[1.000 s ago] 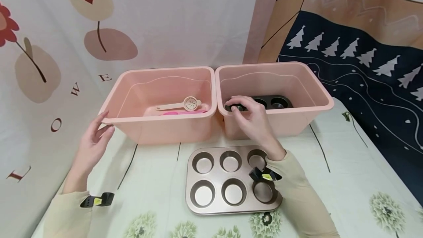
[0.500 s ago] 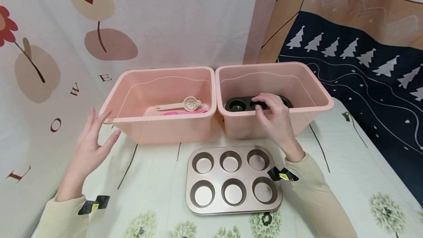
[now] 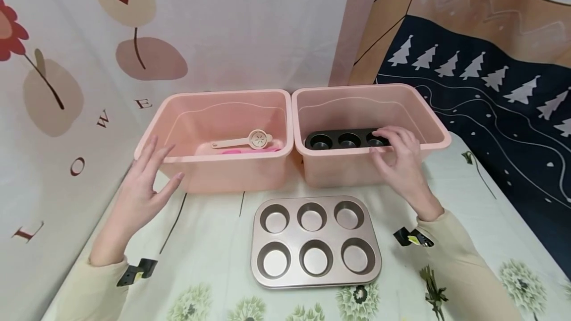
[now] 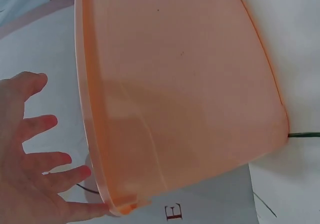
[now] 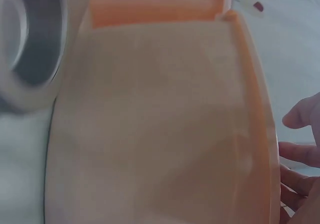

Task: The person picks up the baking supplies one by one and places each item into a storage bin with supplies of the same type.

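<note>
In the head view my left hand (image 3: 138,197) has its fingers spread by the near left corner of the left pink bin (image 3: 223,159). The left wrist view shows that hand (image 4: 42,169) close to the bin's rim (image 4: 85,98), with nothing in its grasp. My right hand (image 3: 403,167) reaches over the front rim of the right pink bin (image 3: 343,167), its fingers loosely bent. Below its fingertips lies a dark muffin pan (image 3: 335,139), partly hidden by the rim and hand. A bronze-coloured muffin pan (image 3: 292,234) with two rows of cups rests on the table between my arms.
Inside the left bin is a cream egg separator (image 3: 257,139) with a long handle, above a pink item (image 3: 250,151) mostly hidden by the rim. Both bins stand side by side against a patterned cloth backdrop (image 3: 250,28). A pale floral cloth (image 3: 214,261) covers the table.
My right hand has moved rightward along the dark muffin pan, from its left cup to its right end. My left hand has shifted slightly right and lower, fingers spread. The bins stay put.
</note>
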Tool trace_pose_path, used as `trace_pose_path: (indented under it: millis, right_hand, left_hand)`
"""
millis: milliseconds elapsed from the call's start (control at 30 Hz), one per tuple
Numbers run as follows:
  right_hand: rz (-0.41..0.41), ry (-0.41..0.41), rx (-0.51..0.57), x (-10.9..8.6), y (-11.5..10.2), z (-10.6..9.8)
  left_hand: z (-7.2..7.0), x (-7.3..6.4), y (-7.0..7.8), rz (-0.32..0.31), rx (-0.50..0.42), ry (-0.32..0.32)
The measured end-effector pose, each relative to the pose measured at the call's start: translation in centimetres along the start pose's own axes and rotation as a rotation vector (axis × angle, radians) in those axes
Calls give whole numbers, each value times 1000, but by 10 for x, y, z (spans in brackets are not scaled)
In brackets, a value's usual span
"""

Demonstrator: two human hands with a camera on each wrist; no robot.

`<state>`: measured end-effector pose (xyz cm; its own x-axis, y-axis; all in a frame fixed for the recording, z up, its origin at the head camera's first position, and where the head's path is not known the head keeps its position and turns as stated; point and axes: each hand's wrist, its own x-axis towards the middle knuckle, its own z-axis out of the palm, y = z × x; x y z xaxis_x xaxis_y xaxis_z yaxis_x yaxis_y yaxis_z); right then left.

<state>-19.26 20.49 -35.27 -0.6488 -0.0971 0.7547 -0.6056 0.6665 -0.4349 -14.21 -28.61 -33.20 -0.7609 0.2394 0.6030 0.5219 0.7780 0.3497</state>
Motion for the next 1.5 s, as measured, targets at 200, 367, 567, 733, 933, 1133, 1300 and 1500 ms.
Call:
trace_pose_path:
  millis: [200,367,567,733,933,1133,1300,1500]
  right_hand:
    - [-16,-18,-69,-2,15,-21]
    - [-13,-38,-128,-2,27,-38]
    - [54,-80,-175,3,35,-54]
    - [128,-93,-203,7,41,-64]
    - [222,-164,-208,11,48,-71]
    - [314,-252,-203,14,58,-77]
    - [381,-323,-192,15,65,-81]
    - [427,-418,-158,19,74,-87]
  left_hand:
    - [5,2,9,24,-27,45]
    - [9,4,17,68,-53,59]
    - [18,5,28,136,-96,59]
    - [24,8,34,174,-140,31]
    - [31,10,40,221,-214,-5]
    - [42,9,45,281,-299,-19]
    - [51,2,48,255,-325,-77]
    - [63,-9,47,206,-333,-123]
